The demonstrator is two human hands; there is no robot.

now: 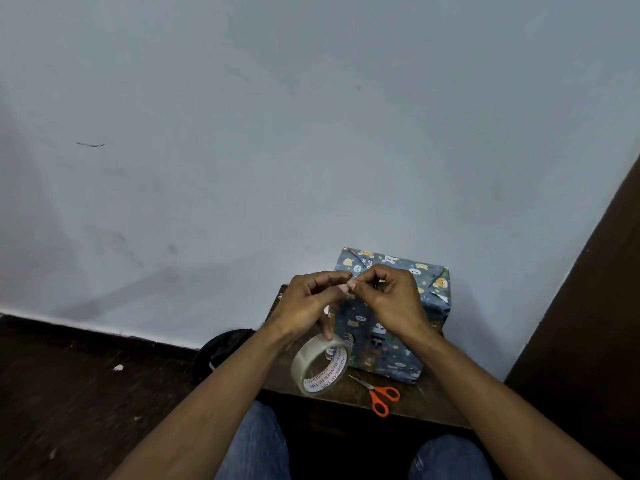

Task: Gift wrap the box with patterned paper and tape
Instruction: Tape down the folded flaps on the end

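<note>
Blue patterned paper already covers the box (388, 317), which sits on the small wooden table (426, 407) near the wall. Both hands meet above it: the left hand (308, 306) and right hand (388, 299) pinch fingertips together, seemingly on a strip of clear tape, though it is hard to see. The tape roll (320, 365) hangs under the left hand, its hold hidden. Next comes pressing the strip onto a fold. Orange scissors (379, 396) lie beside the box.

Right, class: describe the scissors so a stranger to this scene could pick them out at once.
Find the small dark wooden table against the pale wall. On its near edge, in front of the wrapped box and right of the clear tape roll, lie the scissors, the only thing with bright orange handles.
</note>
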